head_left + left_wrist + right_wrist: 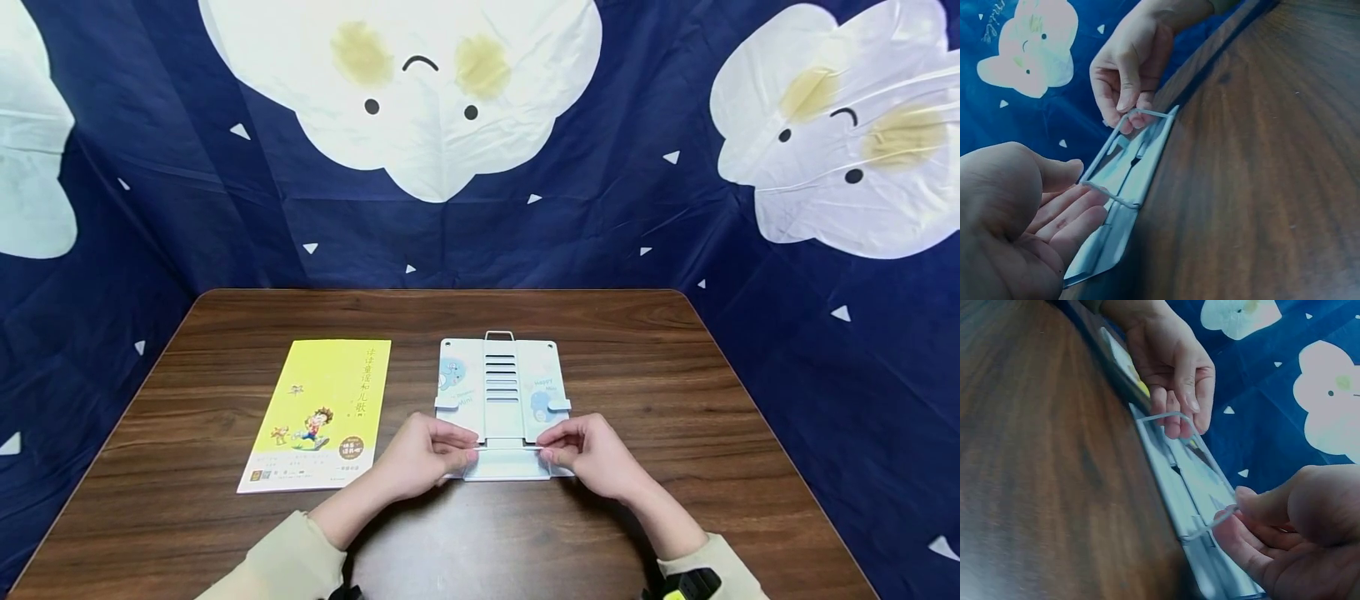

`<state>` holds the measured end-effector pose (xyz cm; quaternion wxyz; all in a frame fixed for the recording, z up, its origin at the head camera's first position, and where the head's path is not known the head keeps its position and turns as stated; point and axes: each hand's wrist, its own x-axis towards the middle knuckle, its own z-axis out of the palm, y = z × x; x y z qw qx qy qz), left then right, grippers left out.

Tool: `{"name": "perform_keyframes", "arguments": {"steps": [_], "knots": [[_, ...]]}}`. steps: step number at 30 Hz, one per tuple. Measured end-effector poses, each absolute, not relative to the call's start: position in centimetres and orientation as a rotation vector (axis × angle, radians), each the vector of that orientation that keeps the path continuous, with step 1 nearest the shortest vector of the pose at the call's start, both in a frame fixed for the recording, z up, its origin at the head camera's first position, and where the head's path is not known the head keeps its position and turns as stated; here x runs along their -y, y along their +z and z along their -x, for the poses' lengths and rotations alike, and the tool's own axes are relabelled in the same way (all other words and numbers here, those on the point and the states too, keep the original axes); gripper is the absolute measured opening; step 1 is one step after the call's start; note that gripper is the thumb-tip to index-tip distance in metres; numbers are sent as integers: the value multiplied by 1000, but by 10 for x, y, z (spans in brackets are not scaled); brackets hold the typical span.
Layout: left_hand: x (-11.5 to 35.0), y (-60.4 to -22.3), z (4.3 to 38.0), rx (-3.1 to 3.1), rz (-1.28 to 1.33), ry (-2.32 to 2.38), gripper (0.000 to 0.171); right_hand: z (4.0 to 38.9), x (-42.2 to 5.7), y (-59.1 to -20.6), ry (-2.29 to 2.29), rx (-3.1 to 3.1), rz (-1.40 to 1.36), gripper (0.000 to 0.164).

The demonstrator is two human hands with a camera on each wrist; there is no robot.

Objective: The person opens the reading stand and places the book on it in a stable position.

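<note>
A white book stand (537, 375) with blue cartoon prints lies on the table in front of me, its slotted middle strip facing up. At its near edge, a thin wire frame (510, 448) is raised off the panel. My left hand (420, 457) pinches one corner of this wire between thumb and fingers. The opposite corner is pinched by my right hand (596, 457). Seen from the left wrist, the wire frame (1107, 145) tilts up from the stand's edge, a hand at each end. Two small side clips show on the panel.
To the left of the stand lies a yellow children's book (330, 383), cover up. Both rest on a dark wooden table (675, 367). A navy cloth (637, 225) with white clouds hangs behind and at the sides.
</note>
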<state>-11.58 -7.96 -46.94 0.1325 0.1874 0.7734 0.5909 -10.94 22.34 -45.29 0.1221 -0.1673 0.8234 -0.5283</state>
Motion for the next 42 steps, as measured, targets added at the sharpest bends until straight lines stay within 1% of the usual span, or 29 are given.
{"name": "perform_keyframes", "arguments": {"steps": [5,11,22,31,42], "knots": [[84,-464,124,-2262,-535,1736,25,117,-230,-450,-1573,-2387,480,14],[90,-456,140,-2281,-484,1779,29,131,-238,-444,-1592,-2400,445,16],[109,-443,182,-2413,-309,1777,31,166,-252,-435,-1694,-2410,286,24],[125,-449,224,-2335,-95,1903,38,203,-268,-439,-1803,-2341,174,30],[122,-464,248,-2296,67,1859,37,235,-271,-456,-1753,-2346,62,31]]}}
